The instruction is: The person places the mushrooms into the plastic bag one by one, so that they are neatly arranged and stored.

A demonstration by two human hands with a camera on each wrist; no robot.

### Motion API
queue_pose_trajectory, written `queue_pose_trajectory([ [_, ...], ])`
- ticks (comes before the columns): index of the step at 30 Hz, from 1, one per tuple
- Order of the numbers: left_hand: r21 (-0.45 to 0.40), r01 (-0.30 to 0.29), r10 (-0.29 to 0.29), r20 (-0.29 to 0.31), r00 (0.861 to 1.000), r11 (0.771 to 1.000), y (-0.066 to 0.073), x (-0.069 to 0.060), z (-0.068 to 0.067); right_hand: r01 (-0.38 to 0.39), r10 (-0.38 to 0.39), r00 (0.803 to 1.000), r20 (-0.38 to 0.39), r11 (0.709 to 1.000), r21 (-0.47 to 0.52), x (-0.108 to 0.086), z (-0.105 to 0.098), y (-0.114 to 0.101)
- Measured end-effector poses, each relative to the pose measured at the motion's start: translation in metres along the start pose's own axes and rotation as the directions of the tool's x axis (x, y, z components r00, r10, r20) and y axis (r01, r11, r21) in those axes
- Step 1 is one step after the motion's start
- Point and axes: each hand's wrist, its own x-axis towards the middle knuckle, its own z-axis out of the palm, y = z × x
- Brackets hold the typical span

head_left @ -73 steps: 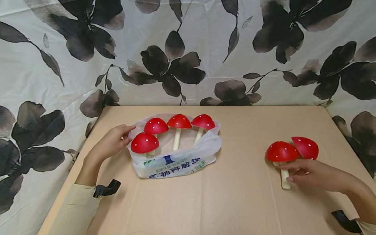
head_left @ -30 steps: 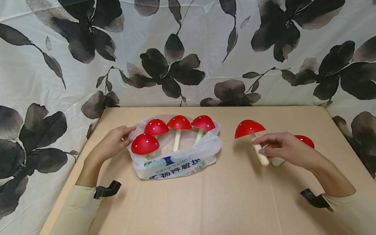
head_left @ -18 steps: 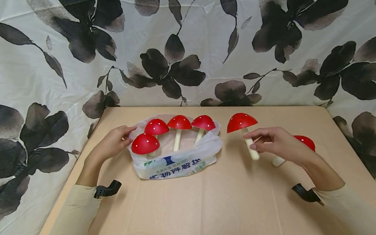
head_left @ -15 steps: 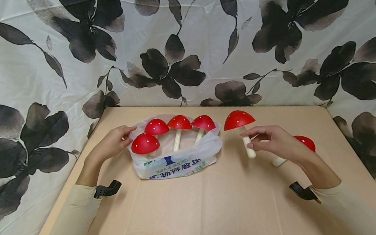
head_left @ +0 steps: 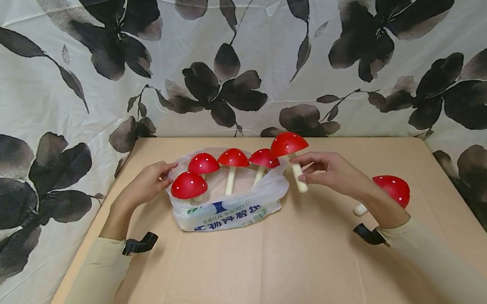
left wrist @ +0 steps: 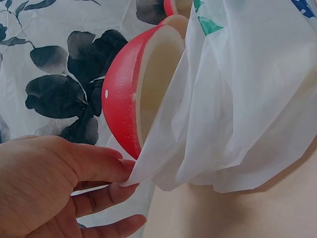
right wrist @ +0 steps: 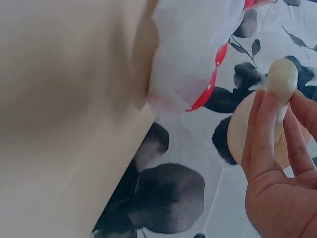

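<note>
A white plastic bag [head_left: 230, 217] with blue and green print stands at the middle left of the table, its mouth spread. Several toy mushrooms with white-dotted red caps and cream stems lean in it, one cap [head_left: 189, 186] at the bag's left rim. My left hand [head_left: 150, 183] pinches that rim; the left wrist view shows the plastic [left wrist: 163, 163] between thumb and fingertips. My right hand [head_left: 324, 172] holds another toy mushroom [head_left: 287, 144] by its stem, tilted, above the table at the bag's right edge. From the right wrist camera its stem end [right wrist: 282, 79] shows between the fingers.
One more toy mushroom [head_left: 393, 190] lies on its side on the table, partly behind my right forearm. The tan tabletop [head_left: 303, 269] ends at the back against a white cloth [head_left: 276, 41] with dark printed flowers.
My right hand has picked up a toy mushroom from the right side and carried it left to the bag's right edge. The left hand and the bag have stayed in place.
</note>
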Motion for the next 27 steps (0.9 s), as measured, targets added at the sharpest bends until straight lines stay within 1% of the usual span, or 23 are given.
queue_pose_trajectory([
  [9,0.006,-0.010,0.010,0.000,1.000,1.000,-0.002,0.000,-0.001,0.026,-0.029,0.999,0.031,0.997,0.067,0.028,0.021,-0.008],
  [15,0.010,-0.018,0.018,-0.001,1.000,1.000,-0.002,0.000,-0.001,0.047,-0.051,0.997,0.051,0.995,0.092,0.045,0.035,-0.014],
  [21,0.018,-0.030,0.030,-0.002,1.000,0.999,-0.004,-0.001,-0.002,0.079,-0.084,0.995,0.052,0.992,0.099,0.062,0.049,-0.020],
  [27,0.024,-0.043,0.043,-0.003,0.999,0.999,-0.004,-0.002,-0.002,0.084,-0.091,0.995,0.052,0.989,0.118,0.076,0.066,-0.026],
])
